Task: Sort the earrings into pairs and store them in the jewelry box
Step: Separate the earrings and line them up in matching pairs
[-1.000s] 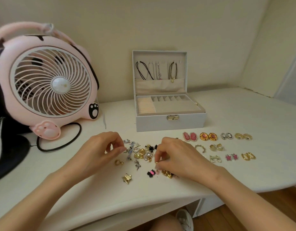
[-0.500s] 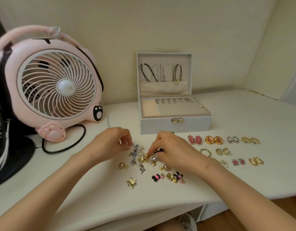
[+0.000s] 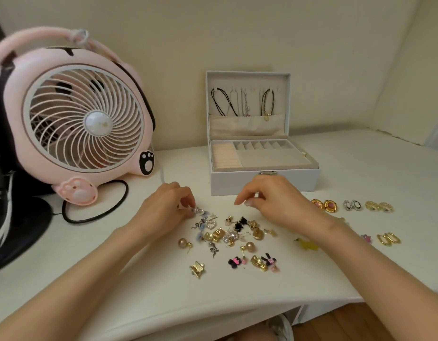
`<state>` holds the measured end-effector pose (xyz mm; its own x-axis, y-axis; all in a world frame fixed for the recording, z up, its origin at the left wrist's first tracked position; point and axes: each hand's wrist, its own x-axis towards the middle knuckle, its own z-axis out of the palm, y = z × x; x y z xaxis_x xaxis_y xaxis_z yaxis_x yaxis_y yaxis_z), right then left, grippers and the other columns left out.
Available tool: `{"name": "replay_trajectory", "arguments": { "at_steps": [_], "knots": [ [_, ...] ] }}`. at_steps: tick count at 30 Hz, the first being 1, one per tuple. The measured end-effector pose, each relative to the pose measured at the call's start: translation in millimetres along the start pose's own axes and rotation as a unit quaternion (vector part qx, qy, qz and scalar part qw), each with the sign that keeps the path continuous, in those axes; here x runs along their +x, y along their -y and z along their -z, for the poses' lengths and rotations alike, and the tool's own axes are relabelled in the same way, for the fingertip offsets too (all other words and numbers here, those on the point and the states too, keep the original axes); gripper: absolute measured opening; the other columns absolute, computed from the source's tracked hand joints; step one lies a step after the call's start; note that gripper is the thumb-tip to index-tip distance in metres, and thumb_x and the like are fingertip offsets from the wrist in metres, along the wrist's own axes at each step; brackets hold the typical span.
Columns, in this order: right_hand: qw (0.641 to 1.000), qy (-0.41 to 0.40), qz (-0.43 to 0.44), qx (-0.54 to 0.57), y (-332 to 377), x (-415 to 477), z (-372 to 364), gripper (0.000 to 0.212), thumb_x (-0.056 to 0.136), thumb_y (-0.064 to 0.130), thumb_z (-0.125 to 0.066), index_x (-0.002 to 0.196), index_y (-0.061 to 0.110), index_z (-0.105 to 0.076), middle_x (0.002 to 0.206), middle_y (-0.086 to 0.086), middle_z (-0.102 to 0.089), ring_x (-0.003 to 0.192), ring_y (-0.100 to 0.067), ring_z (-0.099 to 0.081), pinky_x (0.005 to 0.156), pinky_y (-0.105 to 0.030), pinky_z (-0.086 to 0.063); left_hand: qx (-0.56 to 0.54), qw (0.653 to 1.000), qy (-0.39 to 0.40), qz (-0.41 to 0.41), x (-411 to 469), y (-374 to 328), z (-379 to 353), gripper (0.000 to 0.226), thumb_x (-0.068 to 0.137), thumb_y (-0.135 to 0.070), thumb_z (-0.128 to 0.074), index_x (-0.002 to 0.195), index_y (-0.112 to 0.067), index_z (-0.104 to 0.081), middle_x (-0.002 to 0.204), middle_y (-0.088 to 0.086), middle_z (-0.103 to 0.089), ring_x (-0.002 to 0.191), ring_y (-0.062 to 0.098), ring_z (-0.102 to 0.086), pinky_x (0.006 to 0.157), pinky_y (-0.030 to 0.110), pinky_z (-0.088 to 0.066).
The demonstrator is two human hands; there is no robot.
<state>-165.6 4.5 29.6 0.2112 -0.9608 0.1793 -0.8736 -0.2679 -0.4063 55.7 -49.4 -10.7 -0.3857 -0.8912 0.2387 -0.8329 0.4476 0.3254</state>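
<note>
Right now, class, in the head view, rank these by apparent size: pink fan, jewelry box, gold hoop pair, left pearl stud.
1. pink fan
2. jewelry box
3. gold hoop pair
4. left pearl stud

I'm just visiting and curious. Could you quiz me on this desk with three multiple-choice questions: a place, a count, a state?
1. Where does the pink cat-paw desk fan stand relative to the white jewellery box?
A) to its left
B) to its right
C) on top of it

2. How many round beige pearl stud earrings lie among the unsorted earrings?
A) none
B) two
C) five

3. What state is the box's lid in?
A) shut
B) taken off and lying flat
C) open, standing upright

Answers:
1 A: the fan fills the left of the view, while the box sits at the centre back.
2 B: one lies at the heap's left edge and another lower right.
3 C: necklaces hang inside the raised lid.
</note>
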Motion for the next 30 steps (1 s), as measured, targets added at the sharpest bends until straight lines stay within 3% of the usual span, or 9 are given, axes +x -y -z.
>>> {"name": "replay_trajectory", "arguments": {
  "at_steps": [5, 11, 14, 18, 20, 24, 30],
  "knots": [
    [1.0, -0.01, -0.013, 0.008, -10.0, -5.5, 4.6, 0.025, 0.091, 0.01, -0.055, 0.095, 0.028, -0.072, 0.082, 0.015, -0.053, 0.069, 0.004, -0.044, 0.075, -0.023, -0.038, 0.021, 1.0, -0.01, 0.015, -0.7, -0.1, 0.8, 0.01, 0.085, -0.029, -0.064, 0.079, -0.027, -0.056, 0.089, -0.009, -0.049, 0.086, 0.012, -0.046, 0.066, 0.025, -0.033],
    [0.999, -0.015, -0.028, 0.016, -19.7, -15.1, 8.5, 0.026, 0.091, 0.009, -0.056, 0.092, 0.028, -0.073, 0.089, 0.012, -0.059, 0.07, 0.004, -0.047, 0.073, -0.021, -0.038, 0.045, 0.998, -0.023, 0.027, -3.1, 3.4, 4.1, 0.007, 0.088, -0.023, -0.056, 0.084, -0.027, -0.053, 0.093, -0.008, -0.05, 0.086, 0.012, -0.046, 0.068, 0.024, -0.033],
    [0.999, -0.009, -0.03, -0.005, -23.6, -17.6, 10.0, 0.027, 0.09, 0.007, -0.056, 0.089, 0.028, -0.073, 0.088, 0.012, -0.057, 0.069, 0.005, -0.046, 0.074, -0.022, -0.039, 0.003, 0.998, -0.037, -0.043, -4.2, -2.6, 1.7, 0.01, 0.089, -0.021, -0.057, 0.095, -0.029, -0.059, 0.096, -0.011, -0.052, 0.09, 0.01, -0.044, 0.071, 0.023, -0.036],
    [0.999, -0.003, -0.038, -0.009, -26.1, -22.3, 10.4, 0.027, 0.091, 0.008, -0.056, 0.089, 0.029, -0.073, 0.086, 0.014, -0.056, 0.068, 0.005, -0.046, 0.072, -0.021, -0.038, 0.009, 0.986, 0.025, -0.164, -4.3, -8.2, -4.5, 0.029, 0.09, -0.018, -0.056, 0.115, -0.034, -0.061, 0.106, -0.011, -0.051, 0.097, 0.011, -0.04, 0.084, 0.023, -0.037],
    [0.999, -0.004, -0.039, -0.007, -27.3, -25.0, 10.7, 0.027, 0.091, 0.008, -0.056, 0.089, 0.029, -0.073, 0.088, 0.013, -0.057, 0.069, 0.004, -0.047, 0.072, -0.022, -0.04, 0.021, 0.982, 0.04, -0.185, -3.8, -7.1, -5.4, 0.03, 0.09, -0.02, -0.056, 0.116, -0.036, -0.061, 0.107, -0.009, -0.052, 0.097, 0.011, -0.041, 0.086, 0.025, -0.038],
    [0.999, 0.003, -0.044, -0.024, -29.5, -29.4, 13.7, 0.024, 0.088, 0.009, -0.06, 0.089, 0.03, -0.073, 0.092, 0.011, -0.06, 0.071, 0.001, -0.047, 0.075, -0.027, -0.045, 0.035, 0.985, 0.037, -0.165, -3.4, -5.1, -1.5, 0.028, 0.089, -0.026, -0.058, 0.115, -0.035, -0.062, 0.106, -0.01, -0.053, 0.096, 0.011, -0.041, 0.085, 0.025, -0.038],
    [0.997, 0.037, -0.033, -0.058, -21.3, -32.2, 9.0, 0.014, 0.083, 0.021, -0.066, 0.092, 0.029, -0.072, 0.09, 0.011, -0.06, 0.079, -0.008, -0.053, 0.065, -0.022, -0.042, 0.037, 0.989, 0.03, -0.142, -3.5, -3.0, 0.3, 0.026, 0.087, -0.027, -0.061, 0.112, -0.032, -0.064, 0.09, -0.015, -0.048, 0.089, 0.009, -0.041, 0.075, 0.019, -0.035]
  ]
}}
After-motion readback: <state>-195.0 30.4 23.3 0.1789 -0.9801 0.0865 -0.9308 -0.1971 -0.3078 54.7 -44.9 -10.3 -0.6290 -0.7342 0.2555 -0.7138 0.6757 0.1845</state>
